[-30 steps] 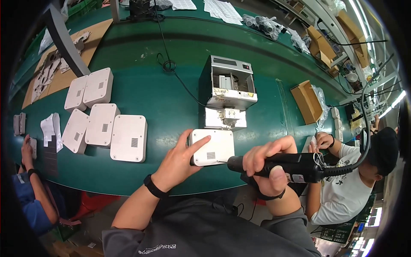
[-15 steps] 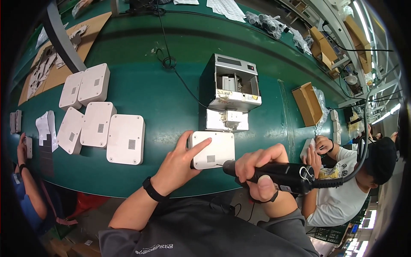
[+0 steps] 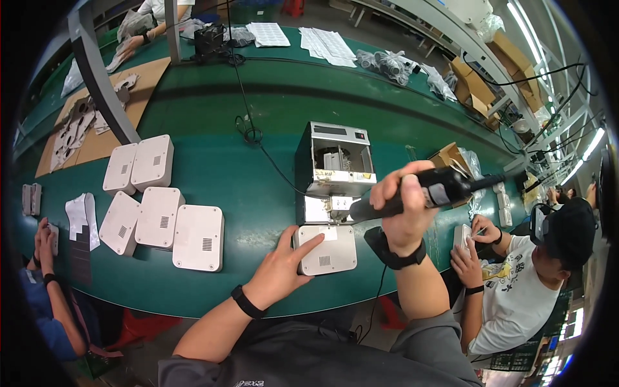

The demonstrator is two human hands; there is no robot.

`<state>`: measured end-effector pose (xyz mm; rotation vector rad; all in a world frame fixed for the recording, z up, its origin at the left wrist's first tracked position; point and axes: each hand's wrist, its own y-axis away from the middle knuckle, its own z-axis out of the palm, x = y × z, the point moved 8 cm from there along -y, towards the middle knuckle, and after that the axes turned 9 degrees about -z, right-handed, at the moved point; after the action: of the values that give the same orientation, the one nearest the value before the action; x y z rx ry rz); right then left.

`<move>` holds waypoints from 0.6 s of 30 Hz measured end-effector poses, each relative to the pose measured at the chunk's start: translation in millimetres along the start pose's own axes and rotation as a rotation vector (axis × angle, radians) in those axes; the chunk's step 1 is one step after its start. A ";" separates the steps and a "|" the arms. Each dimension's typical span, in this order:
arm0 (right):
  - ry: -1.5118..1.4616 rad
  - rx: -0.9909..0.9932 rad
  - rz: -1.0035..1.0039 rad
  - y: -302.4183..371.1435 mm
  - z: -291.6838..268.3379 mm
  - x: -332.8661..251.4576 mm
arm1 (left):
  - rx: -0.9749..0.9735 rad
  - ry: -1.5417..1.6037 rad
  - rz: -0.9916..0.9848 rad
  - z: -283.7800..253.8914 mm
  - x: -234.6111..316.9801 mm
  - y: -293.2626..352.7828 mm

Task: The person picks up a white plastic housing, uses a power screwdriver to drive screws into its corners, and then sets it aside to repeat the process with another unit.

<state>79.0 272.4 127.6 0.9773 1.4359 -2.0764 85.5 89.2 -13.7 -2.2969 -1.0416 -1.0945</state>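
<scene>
A white plastic box [image 3: 327, 259] with rounded corners and a slotted vent lies at the table's near edge. My left hand [image 3: 276, 272] grips its left side, the index finger stretched over the top face. Held in my right hand [image 3: 407, 205] is a black corded electric screwdriver [image 3: 448, 187], raised and slanting down to the left. Its front end is over the white front part of a screw feeder [image 3: 338, 149], just beyond the box; the bit's tip is too hard to make out. The feeder is a dark case with an open top.
Several similar white boxes [image 3: 198, 238] stand together at left, near a dark grey strip [image 3: 81, 255]. A black cable [image 3: 274, 164] crosses the green table [image 3: 258, 222] to the feeder. Co-workers sit at both sides; an open cardboard box [image 3: 449, 157] is at right.
My right hand has lifted the screwdriver off the box's near right corner and carried it up and away to the feeder. My left hand stays on the box; the view has shifted.
</scene>
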 end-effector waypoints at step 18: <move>-0.149 -0.273 0.208 66.8 58.8 -41.5 | 0.052 0.034 0.031 -2.9 -4.6 -1.9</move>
<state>134.4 191.3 129.7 0.8067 1.4288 -1.7127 80.7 86.6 -15.5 -2.2387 -1.0063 -1.0783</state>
